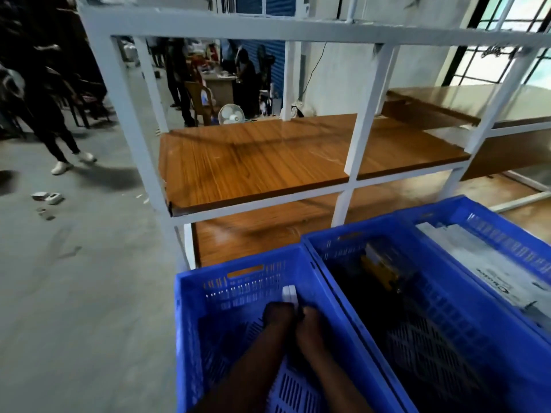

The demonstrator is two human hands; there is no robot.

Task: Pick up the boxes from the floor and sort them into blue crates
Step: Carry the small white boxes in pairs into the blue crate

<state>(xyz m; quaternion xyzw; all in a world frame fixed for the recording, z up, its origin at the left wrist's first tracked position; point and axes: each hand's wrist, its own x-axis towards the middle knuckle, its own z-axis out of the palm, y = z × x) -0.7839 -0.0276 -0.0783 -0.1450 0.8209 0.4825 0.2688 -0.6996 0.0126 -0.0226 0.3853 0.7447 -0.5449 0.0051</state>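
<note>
Both my hands reach down into the leftmost blue crate [190, 311]. My left hand [278, 315] and my right hand [311, 321] are pressed together around a small white box [289, 294] that stands on edge against the crate's far wall. Only the top of the box shows above my fingers. A middle blue crate [417, 326] holds a yellow and dark box [377, 271]. The right blue crate [507, 231] holds white packets [483, 263]. Small white boxes [47, 197] lie on the grey floor at the left.
A white metal rack [362, 114] with brown wooden shelves [253, 162] stands right behind the crates. A person's legs in white shoes [61, 166] are on the floor at the left. More people, a chair and a small fan [231, 114] are further back.
</note>
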